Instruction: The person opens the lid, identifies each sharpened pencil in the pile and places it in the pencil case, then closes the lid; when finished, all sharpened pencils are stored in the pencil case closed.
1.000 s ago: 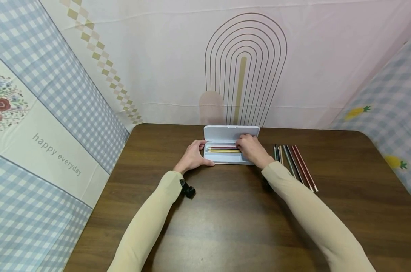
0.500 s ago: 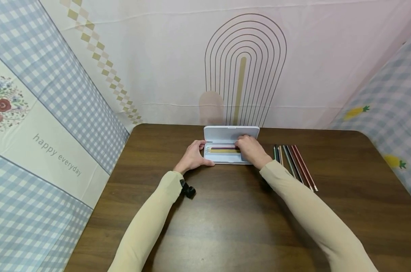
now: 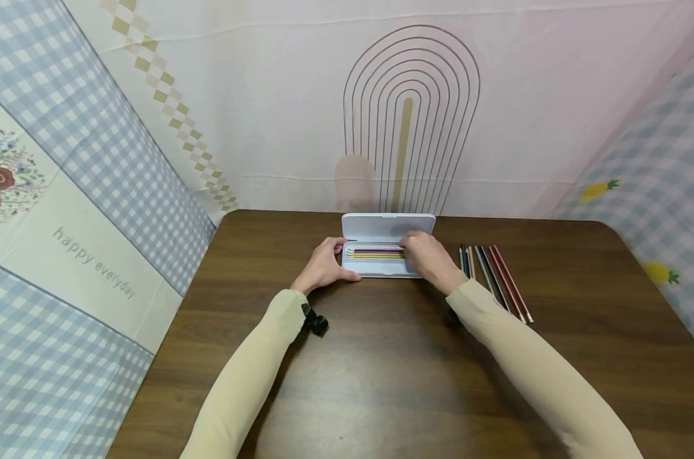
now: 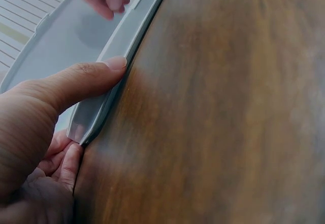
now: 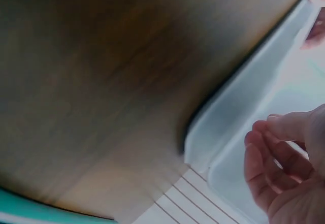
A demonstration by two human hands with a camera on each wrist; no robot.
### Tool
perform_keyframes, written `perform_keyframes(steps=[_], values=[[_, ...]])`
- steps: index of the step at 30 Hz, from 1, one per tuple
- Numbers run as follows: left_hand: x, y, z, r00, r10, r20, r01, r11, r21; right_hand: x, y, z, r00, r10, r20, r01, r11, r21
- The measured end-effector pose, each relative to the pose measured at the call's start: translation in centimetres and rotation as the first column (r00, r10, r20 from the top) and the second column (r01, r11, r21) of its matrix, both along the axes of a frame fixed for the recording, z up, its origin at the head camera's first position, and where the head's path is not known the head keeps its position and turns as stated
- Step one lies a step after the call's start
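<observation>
A pale pencil case (image 3: 381, 270) lies on the wooden table with its lid raised at the back. Several coloured pencils (image 3: 375, 254) lie lengthwise inside it. My left hand (image 3: 324, 264) grips the case's left end, its thumb on the front edge in the left wrist view and its fingers round the corner. Over the right part of the case is my right hand (image 3: 429, 256), covering the pencils' right ends in the head view. Its fingers (image 5: 259, 155) are loosely bent near the thumb in the right wrist view, and nothing shows between them.
Several loose pencils (image 3: 504, 280), dark, pale and red, lie to the right of the case on the table (image 3: 381, 370). A patterned cloth (image 3: 278, 115) hangs close behind the table's back edge. Small black wrist cameras (image 3: 318, 325) sit at the sleeves.
My right hand has moved slightly to the right over the case. The left hand keeps its hold on the case's left end. The head view has shifted a little.
</observation>
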State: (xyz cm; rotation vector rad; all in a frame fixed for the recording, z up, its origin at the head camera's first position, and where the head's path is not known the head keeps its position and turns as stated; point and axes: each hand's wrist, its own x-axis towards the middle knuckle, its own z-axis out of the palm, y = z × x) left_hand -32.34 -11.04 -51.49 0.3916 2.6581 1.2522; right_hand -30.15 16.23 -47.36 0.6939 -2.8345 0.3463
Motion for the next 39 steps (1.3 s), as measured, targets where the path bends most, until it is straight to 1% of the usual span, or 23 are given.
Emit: perform_keyframes(steps=[4, 8, 13, 18, 24, 29, 31, 33, 36, 37, 38, 39], values=[[0.0, -0.1, 0.0, 1.0, -0.001, -0.009, 0.001, 1.0, -0.006, 1.5, 0.4, 0.7, 0.999, -0.032, 0.019, 0.034, 0.994, -0.106], [0.1, -0.1, 0.1, 1.0, -0.005, -0.003, 0.005, 1.0, 0.003, 3.1, 1.1, 1.3, 0.995, -0.082, 0.059, 0.091, 0.98, -0.176], [0.1, -0.1, 0.2, 1.0, -0.005, 0.008, 0.005, 1.0, 0.007, 5.2, 2.2, 1.9, 0.983, -0.153, 0.101, 0.173, 0.957, -0.233], [0.1, -0.2, 0.4, 1.0, -0.004, 0.01, 0.004, 1.0, 0.011, 6.5, 3.1, 2.6, 0.969, -0.206, 0.136, 0.234, 0.942, -0.241], [0.1, -0.2, 0.3, 1.0, -0.001, 0.009, 0.001, 1.0, 0.002, 7.5, 4.4, 2.4, 0.956, -0.245, 0.16, 0.278, 0.932, -0.234], [0.1, -0.1, 0.2, 1.0, -0.001, 0.003, 0.001, 1.0, 0.001, 8.3, 5.5, 2.3, 0.928, -0.308, 0.211, 0.354, 0.905, -0.237], [0.1, -0.1, 0.2, 1.0, -0.002, 0.004, 0.002, 1.0, 0.0, 8.5, 5.9, 2.2, 0.925, -0.312, 0.218, 0.361, 0.902, -0.237], [0.1, -0.1, 0.2, 1.0, -0.001, 0.007, 0.001, 1.0, 0.0, 8.6, 6.5, 1.9, 0.926, -0.306, 0.22, 0.356, 0.903, -0.241], [0.2, 0.0, 0.2, 1.0, 0.0, 0.012, 0.0, 1.0, 0.002, 8.3, 7.3, 1.2, 0.93, -0.296, 0.22, 0.347, 0.903, -0.252], [0.2, 0.0, 0.2, 1.0, 0.001, 0.013, -0.001, 1.0, 0.004, 8.0, 7.8, 0.4, 0.929, -0.303, 0.211, 0.351, 0.901, -0.255], [0.2, 0.0, 0.2, 1.0, 0.001, 0.014, -0.001, 1.0, 0.005, 7.9, 8.1, 0.1, 0.927, -0.306, 0.214, 0.356, 0.899, -0.255], [0.2, 0.0, 0.2, 1.0, 0.001, 0.013, -0.001, 1.0, 0.004, 7.5, 8.6, -0.7, 0.925, -0.319, 0.208, 0.365, 0.898, -0.247]])
